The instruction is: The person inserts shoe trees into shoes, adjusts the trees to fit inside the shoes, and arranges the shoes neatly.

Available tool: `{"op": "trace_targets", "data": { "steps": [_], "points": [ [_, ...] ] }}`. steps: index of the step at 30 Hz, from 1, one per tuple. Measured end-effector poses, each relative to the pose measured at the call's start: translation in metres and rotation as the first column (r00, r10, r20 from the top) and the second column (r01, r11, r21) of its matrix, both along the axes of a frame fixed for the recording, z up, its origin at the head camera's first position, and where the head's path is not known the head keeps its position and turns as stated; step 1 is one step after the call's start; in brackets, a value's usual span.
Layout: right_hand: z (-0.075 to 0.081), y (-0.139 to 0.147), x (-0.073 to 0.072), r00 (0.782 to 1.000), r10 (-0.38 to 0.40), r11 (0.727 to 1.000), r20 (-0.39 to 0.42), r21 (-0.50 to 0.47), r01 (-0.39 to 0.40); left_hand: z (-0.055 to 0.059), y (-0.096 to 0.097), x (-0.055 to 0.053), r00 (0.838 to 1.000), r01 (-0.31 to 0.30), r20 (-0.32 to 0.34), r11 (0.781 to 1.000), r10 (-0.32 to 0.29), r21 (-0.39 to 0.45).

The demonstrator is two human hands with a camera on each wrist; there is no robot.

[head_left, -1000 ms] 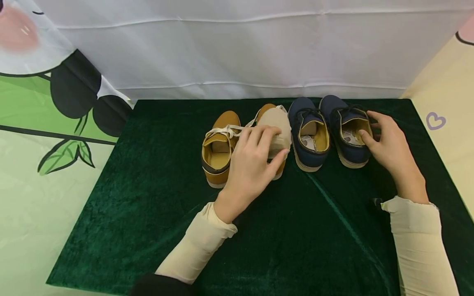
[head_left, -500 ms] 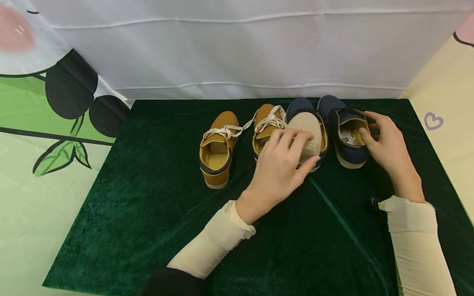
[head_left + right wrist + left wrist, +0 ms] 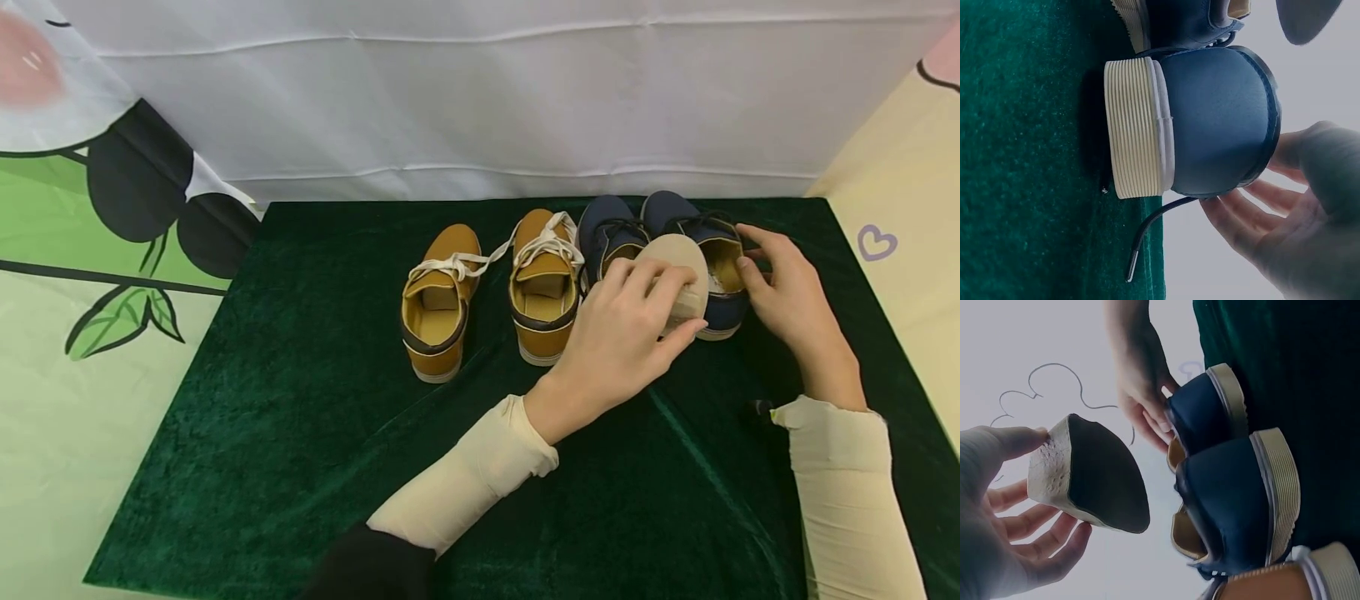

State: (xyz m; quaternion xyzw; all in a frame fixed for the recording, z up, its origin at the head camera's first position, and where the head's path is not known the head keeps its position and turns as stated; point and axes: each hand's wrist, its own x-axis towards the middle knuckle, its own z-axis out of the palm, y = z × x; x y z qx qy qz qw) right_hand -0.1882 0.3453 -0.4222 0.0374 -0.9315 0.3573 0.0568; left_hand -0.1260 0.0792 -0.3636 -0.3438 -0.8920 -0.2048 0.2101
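My left hand (image 3: 618, 337) grips a pale, rounded wedge that looks like a toe-shaped shoe filler (image 3: 681, 254), held above the blue shoes. In the left wrist view the thumb presses one side of the filler (image 3: 1100, 475) and its broad face looks dark. At the far right my right hand (image 3: 797, 304) holds the collar of the right blue shoe (image 3: 723, 315), thumb at the opening and fingers along the outer side. That shoe's heel (image 3: 1216, 119) fills the right wrist view. The left blue shoe (image 3: 606, 218) stands beside it, partly hidden by my left hand and the filler.
Two tan shoes (image 3: 546, 337) with white laces stand to the left, their laces strung between them. All the shoes sit near the back of a dark green velvet cloth (image 3: 300, 400). A white curtain (image 3: 480, 108) hangs behind, with printed sheets at the sides.
My left hand has carried the filler rightward, from over the right tan shoe, past the left blue shoe, to over the right one. My right hand keeps its place on the blue shoe.
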Motion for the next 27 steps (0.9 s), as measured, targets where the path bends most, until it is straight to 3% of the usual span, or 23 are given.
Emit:
{"op": "trace_targets", "data": {
  "steps": [16, 27],
  "points": [
    [0.005, 0.012, 0.003, 0.989, 0.044, 0.997, 0.142, -0.076, -0.033, 0.001, 0.035, -0.014, 0.984, 0.031, 0.173, 0.999, -0.028, -0.016],
    [0.008, 0.03, 0.009, 0.966, 0.139, 0.984, 0.218, -0.138, -0.111, -0.002, 0.053, -0.027, 0.962, 0.019, 0.273, 0.999, -0.009, -0.035]
  ]
}}
